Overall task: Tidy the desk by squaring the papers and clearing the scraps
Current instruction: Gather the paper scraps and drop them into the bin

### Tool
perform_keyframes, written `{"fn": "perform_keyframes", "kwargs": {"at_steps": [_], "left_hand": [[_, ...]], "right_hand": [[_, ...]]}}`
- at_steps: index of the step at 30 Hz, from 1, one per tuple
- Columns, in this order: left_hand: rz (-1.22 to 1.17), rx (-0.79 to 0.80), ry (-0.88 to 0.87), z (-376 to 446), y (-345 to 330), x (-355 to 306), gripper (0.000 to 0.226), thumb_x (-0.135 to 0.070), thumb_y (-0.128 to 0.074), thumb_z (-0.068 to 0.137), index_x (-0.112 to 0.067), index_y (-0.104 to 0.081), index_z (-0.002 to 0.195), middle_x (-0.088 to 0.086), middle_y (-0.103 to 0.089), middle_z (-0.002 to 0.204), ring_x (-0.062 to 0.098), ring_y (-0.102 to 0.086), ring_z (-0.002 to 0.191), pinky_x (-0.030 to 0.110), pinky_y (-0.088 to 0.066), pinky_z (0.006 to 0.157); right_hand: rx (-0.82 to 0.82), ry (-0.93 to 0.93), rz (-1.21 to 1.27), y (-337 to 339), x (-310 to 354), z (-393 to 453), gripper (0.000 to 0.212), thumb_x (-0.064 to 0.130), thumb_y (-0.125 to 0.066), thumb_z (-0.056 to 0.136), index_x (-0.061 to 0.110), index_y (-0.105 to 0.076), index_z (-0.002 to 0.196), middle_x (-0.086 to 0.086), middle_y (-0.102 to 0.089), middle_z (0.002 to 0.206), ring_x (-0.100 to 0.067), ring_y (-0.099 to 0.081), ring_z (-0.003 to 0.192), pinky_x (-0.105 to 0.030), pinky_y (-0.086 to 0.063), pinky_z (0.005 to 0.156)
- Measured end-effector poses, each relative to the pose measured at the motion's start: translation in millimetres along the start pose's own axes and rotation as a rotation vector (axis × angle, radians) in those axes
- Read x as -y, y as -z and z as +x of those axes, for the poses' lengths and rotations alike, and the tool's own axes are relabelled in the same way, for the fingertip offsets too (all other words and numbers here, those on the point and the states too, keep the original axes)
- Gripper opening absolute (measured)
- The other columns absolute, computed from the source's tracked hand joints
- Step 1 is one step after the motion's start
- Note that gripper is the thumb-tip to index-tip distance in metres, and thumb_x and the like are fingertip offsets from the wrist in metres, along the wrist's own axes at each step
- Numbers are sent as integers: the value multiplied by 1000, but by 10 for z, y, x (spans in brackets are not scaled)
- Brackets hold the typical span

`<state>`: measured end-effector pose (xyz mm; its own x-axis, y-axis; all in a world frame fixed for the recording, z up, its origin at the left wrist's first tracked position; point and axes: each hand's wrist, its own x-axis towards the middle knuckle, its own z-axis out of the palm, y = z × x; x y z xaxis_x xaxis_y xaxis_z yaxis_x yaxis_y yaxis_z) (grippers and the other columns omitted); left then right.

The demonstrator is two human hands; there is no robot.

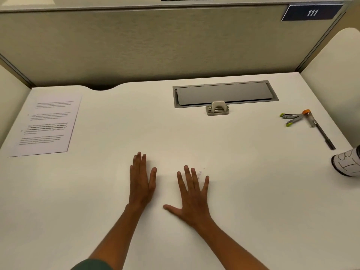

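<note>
A stack of printed white papers (45,122) lies flat at the far left of the white desk (253,201), its edges lined up. My left hand (141,182) lies flat on the desk near the middle, fingers straight and together. My right hand (191,193) lies flat beside it, fingers spread, thumb out to the left. Neither hand holds anything. A few tiny specks (200,172) sit on the desk just past my right fingertips.
A grey cable hatch (225,93) with a small latch (217,108) is set into the desk at the back. A stapler (291,119), an orange-capped tube (308,115) and a pen (325,137) lie at the right. A white cup (347,162) lies at the right edge. Partition walls surround the desk.
</note>
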<state>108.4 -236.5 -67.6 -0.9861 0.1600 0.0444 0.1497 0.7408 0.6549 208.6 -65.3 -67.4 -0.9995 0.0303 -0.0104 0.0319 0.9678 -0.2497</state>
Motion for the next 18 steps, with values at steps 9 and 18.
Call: {"fn": "perform_keyframes", "kwargs": {"at_steps": [9, 18], "left_hand": [[46, 77, -64, -25, -37, -43, 65, -44, -31, 99, -15, -15, 156, -4, -3, 165, 8, 5, 152, 39, 0, 125], [183, 145, -229, 5, -230, -270, 69, -49, -26, 99, -13, -13, 156, 1, -4, 165, 15, 2, 153, 44, -4, 125]], "right_hand": [[-53, -340, -67, 122, -583, 350, 94, 75, -32, 85, 16, -9, 155, -9, -3, 163, -27, -5, 150, -66, -6, 114], [-79, -344, 123, 225, -990, 334, 74, 50, -34, 98, 14, -3, 154, -2, -1, 163, -19, 0, 150, -50, -7, 121]]}}
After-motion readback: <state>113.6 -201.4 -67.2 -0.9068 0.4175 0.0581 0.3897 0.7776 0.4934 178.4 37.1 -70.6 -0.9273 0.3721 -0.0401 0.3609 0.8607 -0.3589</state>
